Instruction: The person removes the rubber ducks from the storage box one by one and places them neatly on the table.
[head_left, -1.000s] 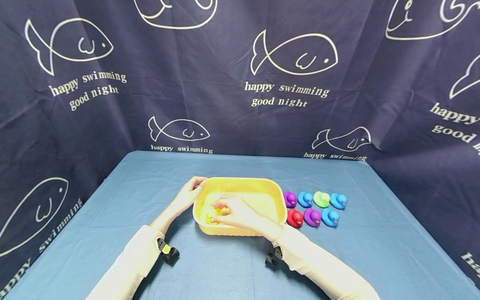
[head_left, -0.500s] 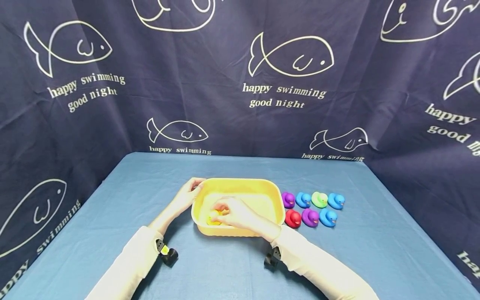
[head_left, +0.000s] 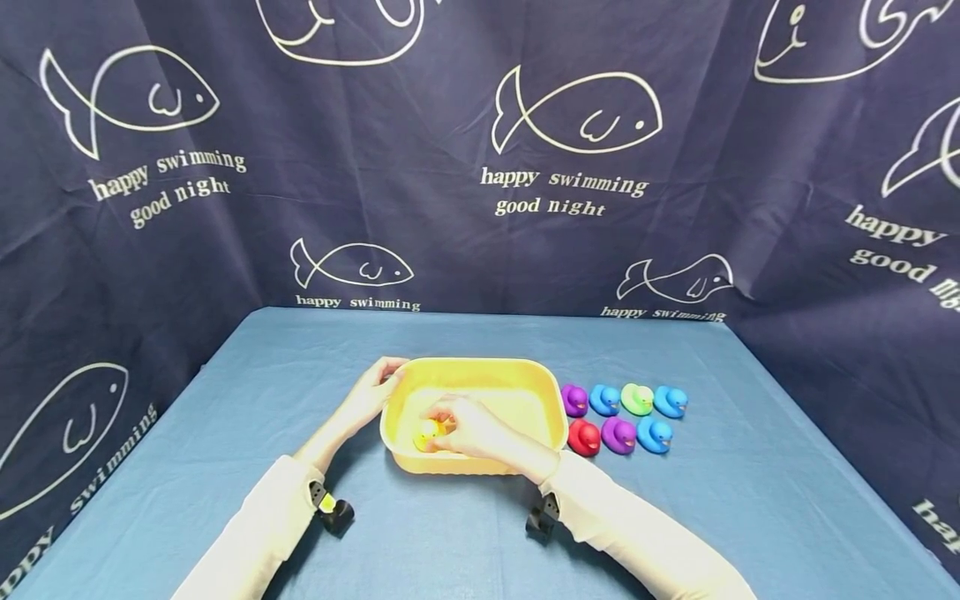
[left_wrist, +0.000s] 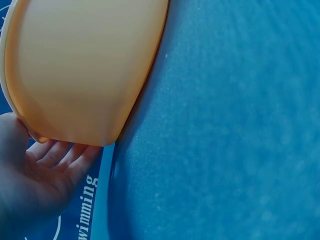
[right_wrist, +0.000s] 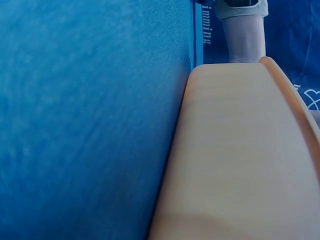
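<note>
A yellow plastic basin (head_left: 472, 463) sits on the blue-covered table. My left hand (head_left: 371, 393) grips its left end, the thumb at the rim and the fingers along the outer wall; the left wrist view shows this hand (left_wrist: 45, 175) at the basin's end (left_wrist: 85, 90). Inside the basin, at its left front corner, my right hand (head_left: 472, 427) pinches a small yellow rubber duck (head_left: 427, 430) between thumb and fingers. In the right wrist view the basin's outer wall (right_wrist: 235, 150) hides the right hand and the duck.
Right of the basin several rubber ducks stand in two rows. Purple (head_left: 574, 401), blue (head_left: 604, 401), green (head_left: 637, 400) and blue (head_left: 670, 402) ones are behind; red (head_left: 583, 438), purple (head_left: 619, 436) and blue (head_left: 655, 435) ones are in front. A dark fish-print curtain (head_left: 450, 167) surrounds the table.
My right thumb and fingers have come together on the yellow duck, which has shifted slightly right inside the basin. My left hand keeps its place. The head view has turned a little.
</note>
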